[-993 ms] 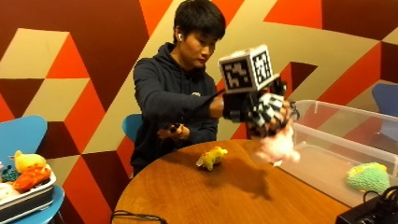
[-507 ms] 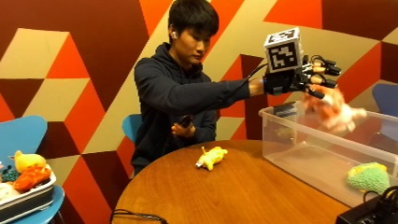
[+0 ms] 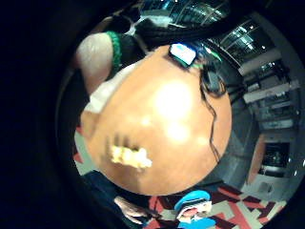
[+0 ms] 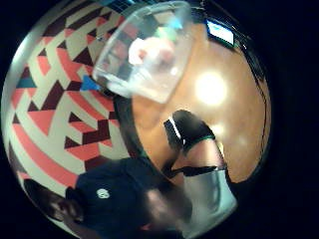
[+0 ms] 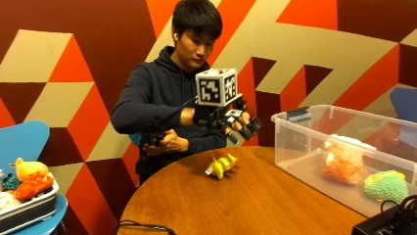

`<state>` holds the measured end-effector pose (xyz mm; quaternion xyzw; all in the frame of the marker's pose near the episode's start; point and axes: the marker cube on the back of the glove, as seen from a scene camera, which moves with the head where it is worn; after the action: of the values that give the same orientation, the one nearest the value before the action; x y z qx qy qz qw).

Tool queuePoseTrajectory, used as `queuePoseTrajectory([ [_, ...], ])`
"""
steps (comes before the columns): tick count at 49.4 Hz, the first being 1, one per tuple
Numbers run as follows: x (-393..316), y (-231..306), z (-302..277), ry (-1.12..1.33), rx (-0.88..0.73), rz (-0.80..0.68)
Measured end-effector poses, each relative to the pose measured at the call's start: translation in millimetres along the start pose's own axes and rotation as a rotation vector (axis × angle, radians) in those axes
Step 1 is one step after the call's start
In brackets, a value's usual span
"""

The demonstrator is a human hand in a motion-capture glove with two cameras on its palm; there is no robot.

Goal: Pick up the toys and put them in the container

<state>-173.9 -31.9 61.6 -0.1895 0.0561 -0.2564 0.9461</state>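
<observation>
My gloved right hand [image 5: 229, 122] hangs in the air over the round wooden table [image 5: 261, 205], its fingers relaxed and holding nothing. Just below and in front of it a small yellow striped toy [image 5: 221, 165] lies on the table; the little finger side palm view shows the same yellow toy [image 3: 129, 156] on the wood. To the right stands a clear plastic container [image 5: 303, 139]. Inside it lie a pink-orange plush toy [image 5: 343, 161] and a green-yellow knitted toy [image 5: 384, 185]. In the thumb side palm view the container [image 4: 149, 87] shows the pink toy [image 4: 142, 52] inside.
My bare left hand [image 5: 166, 142] holds a small black object near the table's far edge. A tray with several toys [image 5: 26, 188] sits on a blue chair at the left. A black device and cable [image 5: 391, 223] lie at the front right corner.
My hand carried the pink-orange toy over the container and let it go inside. It has since swung back left and now hovers empty above the yellow toy.
</observation>
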Motion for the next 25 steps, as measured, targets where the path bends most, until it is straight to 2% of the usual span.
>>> queuePoseTrajectory([
  [6, -2, 44, 74, -0.064, -0.119, 0.014],
  [12, -5, 60, 122, -0.096, -0.168, 0.033],
  [17, 3, 56, 138, -0.022, -0.078, -0.002],
  [25, 0, 40, 130, -0.014, 0.111, -0.081],
])
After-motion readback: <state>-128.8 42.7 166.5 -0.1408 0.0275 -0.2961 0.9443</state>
